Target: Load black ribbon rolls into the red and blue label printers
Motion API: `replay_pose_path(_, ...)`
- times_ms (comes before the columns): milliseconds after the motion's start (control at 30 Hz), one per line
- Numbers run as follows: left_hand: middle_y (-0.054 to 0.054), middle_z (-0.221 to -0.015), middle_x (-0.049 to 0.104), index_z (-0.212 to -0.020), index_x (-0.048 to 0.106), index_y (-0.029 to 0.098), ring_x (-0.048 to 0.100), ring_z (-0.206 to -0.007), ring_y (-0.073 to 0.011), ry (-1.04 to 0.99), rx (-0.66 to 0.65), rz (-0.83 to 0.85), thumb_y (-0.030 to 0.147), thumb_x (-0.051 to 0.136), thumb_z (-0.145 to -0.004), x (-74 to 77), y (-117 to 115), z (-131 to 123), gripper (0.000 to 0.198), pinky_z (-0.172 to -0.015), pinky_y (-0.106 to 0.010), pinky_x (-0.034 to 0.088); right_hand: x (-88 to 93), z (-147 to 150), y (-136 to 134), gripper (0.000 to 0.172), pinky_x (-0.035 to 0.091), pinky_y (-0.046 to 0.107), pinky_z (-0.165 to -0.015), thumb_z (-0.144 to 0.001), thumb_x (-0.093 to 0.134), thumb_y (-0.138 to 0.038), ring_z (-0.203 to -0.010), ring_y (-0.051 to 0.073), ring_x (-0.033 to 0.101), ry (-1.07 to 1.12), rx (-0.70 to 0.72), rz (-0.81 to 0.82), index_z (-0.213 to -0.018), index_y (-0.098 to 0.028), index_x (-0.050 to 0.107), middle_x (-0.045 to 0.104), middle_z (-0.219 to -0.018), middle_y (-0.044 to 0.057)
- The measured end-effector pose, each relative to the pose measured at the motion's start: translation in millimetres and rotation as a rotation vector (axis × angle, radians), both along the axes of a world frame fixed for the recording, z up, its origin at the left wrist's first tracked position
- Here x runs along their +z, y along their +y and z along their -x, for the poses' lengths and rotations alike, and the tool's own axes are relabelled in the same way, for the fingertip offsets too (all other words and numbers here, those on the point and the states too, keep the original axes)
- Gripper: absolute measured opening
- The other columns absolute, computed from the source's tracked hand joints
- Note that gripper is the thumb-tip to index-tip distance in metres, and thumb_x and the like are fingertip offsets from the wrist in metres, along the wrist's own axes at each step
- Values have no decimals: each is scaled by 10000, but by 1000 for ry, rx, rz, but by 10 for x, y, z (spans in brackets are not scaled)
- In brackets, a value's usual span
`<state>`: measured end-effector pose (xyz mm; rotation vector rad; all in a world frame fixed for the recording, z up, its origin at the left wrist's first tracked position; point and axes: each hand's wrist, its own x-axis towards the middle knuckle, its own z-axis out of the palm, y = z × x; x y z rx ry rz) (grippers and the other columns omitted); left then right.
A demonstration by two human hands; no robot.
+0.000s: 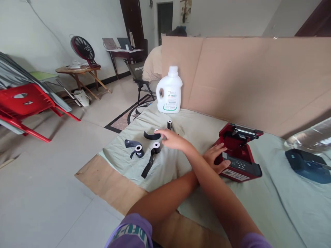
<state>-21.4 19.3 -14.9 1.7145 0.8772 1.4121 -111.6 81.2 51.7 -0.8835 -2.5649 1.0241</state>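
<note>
My left hand (216, 157) rests with spread fingers against the left side of a red and black device (239, 165), whose lid stands raised. Crossing over my left arm, my right hand (172, 138) reaches to the left, index finger stretched out over a black roll with a loose strip (152, 136); its other fingers are partly curled. It grips nothing that I can see. Around it on the cloth stand a black roll with a white core (156, 147), trailing a strip, another such roll (139, 151) nearer the left edge, and a small roll (169, 124) behind.
A white bottle (170, 94) stands at the back, before a tall cardboard panel (253, 79). At the right lie a dark blue object (309, 165) and a clear plastic-wrapped item (310, 137). A seated person (153, 65) is partly hidden behind the panel. A red chair (26, 103) is left.
</note>
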Motion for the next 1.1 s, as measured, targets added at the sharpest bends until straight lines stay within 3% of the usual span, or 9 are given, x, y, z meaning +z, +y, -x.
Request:
replay_pose_path(133,-73,-1540,455,-1374,560,230,412,-1436,-257,14,38,-35,403,555,-923,44,-78,3,483,-1209,-449,338,-327,48,-282,317,457,295,-832,-781,671,-173,-918,188,585,-9,-19,19,-1096,-212,667,607,-1028,47)
replay_pose_path(267,-71,-1539,457,-1394,538,235,444,-1414,-251,44,64,-56,407,516,-944,15,-90,-12,482,-1202,-439,347,-379,59,-313,157,452,283,-778,-822,648,-206,-834,171,576,65,-119,76,-978,-195,659,633,-907,17)
replay_pose_path(433,-106,-1540,449,-1373,563,219,467,-1398,-279,41,15,-46,388,542,-917,-72,41,-14,486,-1155,-486,397,-178,-391,-390,475,491,268,-746,-878,588,-235,-810,143,590,282,-160,363,-1350,-198,558,640,-988,29)
replay_pose_path(533,-124,-1506,489,-1329,603,192,459,-1406,-280,57,8,23,313,603,-889,-77,90,-26,456,-1151,-487,398,25,-855,-531,542,533,286,-765,-888,594,-282,-892,160,610,410,-201,458,-1421,-237,505,633,-1098,47)
replay_pose_path(633,-111,-1325,651,-1219,667,100,506,-1368,-236,77,109,127,333,568,-916,-53,34,-46,396,-1155,-381,392,271,-1358,-629,460,553,293,-744,-922,549,-330,-897,169,616,477,-246,459,-1378,-275,536,632,-1051,33)
replay_pose_path(667,-99,-1267,683,-1152,692,115,519,-1356,-234,71,136,150,356,541,-934,-46,-1,-47,358,-1103,-368,460,350,-1520,-639,441,554,295,-749,-930,540,-342,-888,166,615,490,-263,445,-1366,-283,543,632,-1026,27)
replay_pose_path(800,-104,-1200,713,-1192,668,155,555,-1309,-330,-24,178,195,442,652,-881,-36,-104,19,424,-1157,-520,396,568,-2039,-586,457,542,317,-823,-920,563,-351,-876,159,607,535,-361,325,-1372,-286,539,632,-1000,15)
replay_pose_path(967,-86,-1368,600,-1342,523,273,468,-1386,-330,13,227,-15,478,844,-682,96,9,232,761,-1221,-533,320,583,-2253,-510,457,520,361,-917,-917,569,-317,-976,181,609,507,-431,310,-1371,-276,544,645,-1115,36)
replay_pose_path(1100,-81,-1340,573,-1316,490,297,554,-1295,-276,105,261,-165,399,813,-741,312,93,349,667,-1161,-491,426,540,-2255,-493,485,551,368,-872,-899,621,-343,-1028,214,620,485,-400,406,-1371,-273,539,641,-1183,58)
